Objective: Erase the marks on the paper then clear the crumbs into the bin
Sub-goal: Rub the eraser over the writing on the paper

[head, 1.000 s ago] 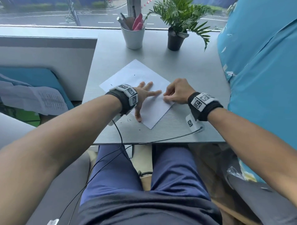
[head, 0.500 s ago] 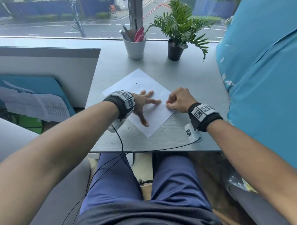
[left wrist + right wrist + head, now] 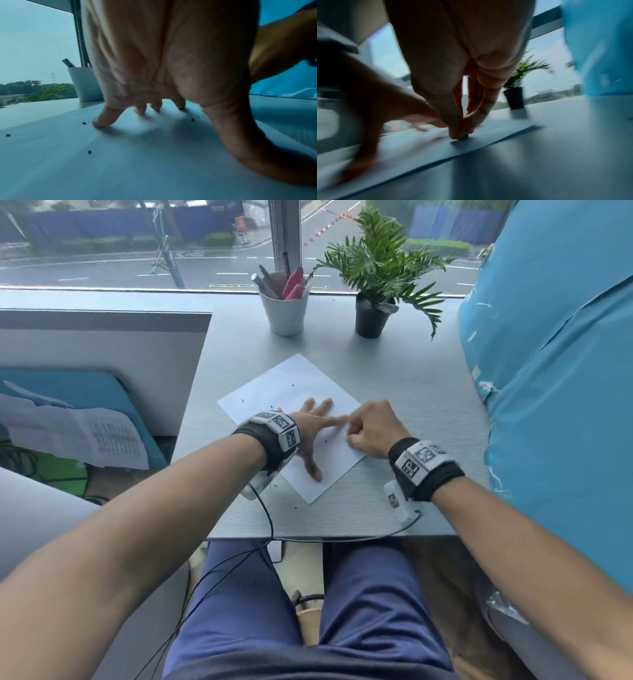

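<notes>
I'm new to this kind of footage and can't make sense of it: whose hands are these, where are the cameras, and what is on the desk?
No machine: a person wears a head camera and one on each wrist. The head view shows the left hand pressing a sheet of paper flat on the grey desk. The right hand pinches a small eraser against the paper; the right wrist view shows it. Dark crumbs dot the sheet. Behind stand a pen cup and potted plant.

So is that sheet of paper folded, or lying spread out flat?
Spread flat. The paper lies unfolded on the desk, the left hand pressing it down with spread fingers.
</notes>
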`<state>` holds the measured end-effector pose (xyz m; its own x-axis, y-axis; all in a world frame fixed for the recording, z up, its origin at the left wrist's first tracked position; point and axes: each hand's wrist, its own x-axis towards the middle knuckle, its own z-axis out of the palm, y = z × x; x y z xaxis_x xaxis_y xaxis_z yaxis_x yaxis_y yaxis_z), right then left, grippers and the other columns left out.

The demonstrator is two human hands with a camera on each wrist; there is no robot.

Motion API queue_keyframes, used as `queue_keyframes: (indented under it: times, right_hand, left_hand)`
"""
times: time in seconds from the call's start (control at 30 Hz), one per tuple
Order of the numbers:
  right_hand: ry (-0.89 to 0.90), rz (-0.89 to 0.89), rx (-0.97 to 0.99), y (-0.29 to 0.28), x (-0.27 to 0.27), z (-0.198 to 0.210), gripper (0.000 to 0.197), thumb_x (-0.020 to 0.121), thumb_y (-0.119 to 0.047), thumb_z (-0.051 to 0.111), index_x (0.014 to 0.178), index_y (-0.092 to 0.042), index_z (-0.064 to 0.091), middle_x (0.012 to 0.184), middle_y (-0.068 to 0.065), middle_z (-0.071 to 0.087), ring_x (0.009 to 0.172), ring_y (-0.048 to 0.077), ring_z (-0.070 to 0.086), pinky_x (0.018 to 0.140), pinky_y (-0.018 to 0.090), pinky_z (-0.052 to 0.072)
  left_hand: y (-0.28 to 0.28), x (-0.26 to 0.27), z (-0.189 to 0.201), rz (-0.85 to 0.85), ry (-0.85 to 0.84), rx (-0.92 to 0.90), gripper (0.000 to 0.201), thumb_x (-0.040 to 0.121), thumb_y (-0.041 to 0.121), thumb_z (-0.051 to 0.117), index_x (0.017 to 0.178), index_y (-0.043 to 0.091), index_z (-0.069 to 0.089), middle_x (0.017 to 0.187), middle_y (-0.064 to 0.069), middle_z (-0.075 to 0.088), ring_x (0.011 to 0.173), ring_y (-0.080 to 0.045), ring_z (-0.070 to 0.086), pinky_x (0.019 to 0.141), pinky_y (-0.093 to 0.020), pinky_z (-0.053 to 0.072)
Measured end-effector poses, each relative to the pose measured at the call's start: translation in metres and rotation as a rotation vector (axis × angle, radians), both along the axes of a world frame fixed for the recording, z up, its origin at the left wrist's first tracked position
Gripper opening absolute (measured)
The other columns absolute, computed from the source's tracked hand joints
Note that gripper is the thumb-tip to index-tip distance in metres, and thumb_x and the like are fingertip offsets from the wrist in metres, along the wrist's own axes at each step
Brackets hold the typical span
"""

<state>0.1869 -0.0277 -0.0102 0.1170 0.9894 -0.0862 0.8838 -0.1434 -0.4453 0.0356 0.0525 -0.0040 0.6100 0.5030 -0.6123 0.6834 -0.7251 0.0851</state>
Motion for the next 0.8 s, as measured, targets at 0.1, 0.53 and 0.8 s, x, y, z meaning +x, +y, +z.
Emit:
queue_keyframes:
  times: [0.1, 0.53, 0.8]
  right_hand:
    - [0.046, 0.17, -0.077, -0.017, -0.027, -0.001, 0.004, 0.073, -0.011, 0.075, 0.075, -0.015, 0.076, 0.078, 0.0, 0.071, 0.073, 0.011, 0.061, 0.07, 0.024, 0.052]
    - [0.066, -0.063, -0.022, -0.002, 0.013, 0.01, 0.006, 0.071, -0.016, 0.075, 0.075, -0.011, 0.077, 0.073, 0.003, 0.072, 0.069, 0.014, 0.064, 0.069, 0.021, 0.049]
    - [0.071, 0.037, -0.067, -0.011, -0.001, 0.01, 0.004, 0.07, -0.012, 0.074, 0.071, -0.009, 0.076, 0.067, 0.002, 0.07, 0.065, 0.018, 0.065, 0.064, 0.027, 0.053]
  left_hand:
    - [0.0, 0.011, 0.002, -0.039, 0.08, 0.022, 0.148, 0.045, 0.057, 0.092, 0.148, 0.05, -0.015, 0.159, 0.0, -0.029, 0.145, -0.038, -0.022, 0.103, -0.078, 0.016]
    - [-0.004, 0.018, 0.009, -0.037, 0.114, 0.057, 0.147, 0.047, 0.053, 0.093, 0.148, 0.052, -0.014, 0.16, -0.002, -0.025, 0.146, -0.04, -0.018, 0.106, -0.071, 0.02]
    - [-0.001, 0.016, 0.005, -0.04, 0.111, 0.056, 0.151, 0.041, 0.056, 0.093, 0.146, 0.054, -0.015, 0.16, -0.001, -0.026, 0.146, -0.04, -0.019, 0.105, -0.072, 0.021]
